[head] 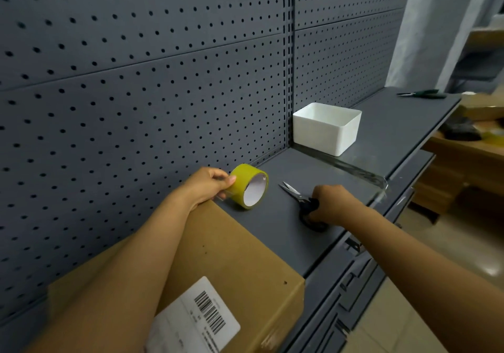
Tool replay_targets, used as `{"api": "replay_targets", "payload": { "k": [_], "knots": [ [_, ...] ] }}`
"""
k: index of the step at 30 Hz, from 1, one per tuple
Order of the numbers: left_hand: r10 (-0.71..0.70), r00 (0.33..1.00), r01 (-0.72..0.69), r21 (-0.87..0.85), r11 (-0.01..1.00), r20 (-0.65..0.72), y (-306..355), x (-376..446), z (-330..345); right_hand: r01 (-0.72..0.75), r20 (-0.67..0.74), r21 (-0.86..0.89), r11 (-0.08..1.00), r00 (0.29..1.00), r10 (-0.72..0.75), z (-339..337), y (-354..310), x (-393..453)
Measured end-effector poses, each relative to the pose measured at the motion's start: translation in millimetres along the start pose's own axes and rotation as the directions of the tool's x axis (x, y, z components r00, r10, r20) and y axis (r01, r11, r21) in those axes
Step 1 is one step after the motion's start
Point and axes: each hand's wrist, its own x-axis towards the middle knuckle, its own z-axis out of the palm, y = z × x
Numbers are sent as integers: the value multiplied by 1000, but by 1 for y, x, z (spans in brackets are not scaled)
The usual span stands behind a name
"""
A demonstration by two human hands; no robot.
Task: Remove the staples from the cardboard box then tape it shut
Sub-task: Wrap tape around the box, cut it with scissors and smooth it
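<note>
- The left hand (210, 185) pinches the roll of yellow tape (249, 186), thumb and fingertips closed on its rim at the 9 o'clock side; the roll stands on edge on the grey shelf (286, 232), its white core facing roughly 4 o'clock toward the camera.
- A short clear tail of tape seems to hang from the roll under the fingers; where its free end sits is hard to make out.
- The right hand (334, 202) is curled around the black handles of the scissors (300, 197), which lie flat on the shelf. Their long axis runs from the handles toward 10 o'clock, blades slightly parted, tips pointing at the roll and just short of it.
- The cardboard box (231, 257) lies at 6 o'clock from both hands, its far corner just below the roll, a barcode label (196, 320) on its top. The left forearm crosses over it.
- The left hand is the nearer to the box, so the tape would likely come back toward 6 o'clock onto the top, with the scissors following from 3 o'clock to cut.
- No staples show on the visible cardboard, and I cannot tell whether the flaps are already taped.
- Farther off at 1 o'clock sit a white bin (327, 128) and, beyond it, pliers (421, 94).
</note>
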Motion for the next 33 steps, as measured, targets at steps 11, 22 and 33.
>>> {"api": "replay_targets", "payload": {
  "k": [11, 22, 33],
  "knots": [
    [-46, 999, 47, -124, 991, 13, 4, -3, -2, 153, 99, 817, 556, 912, -397, 3, -6, -39],
    [-120, 993, 119, -137, 983, 6, 6, -2, -2, 10, 335, 849, 529, 763, -552, 8, -29, -43],
    [-110, 993, 103, -162, 981, -34, 3, 0, -2, 25, 292, 887, 460, 743, -602, 11, -59, -31]
  ]
}}
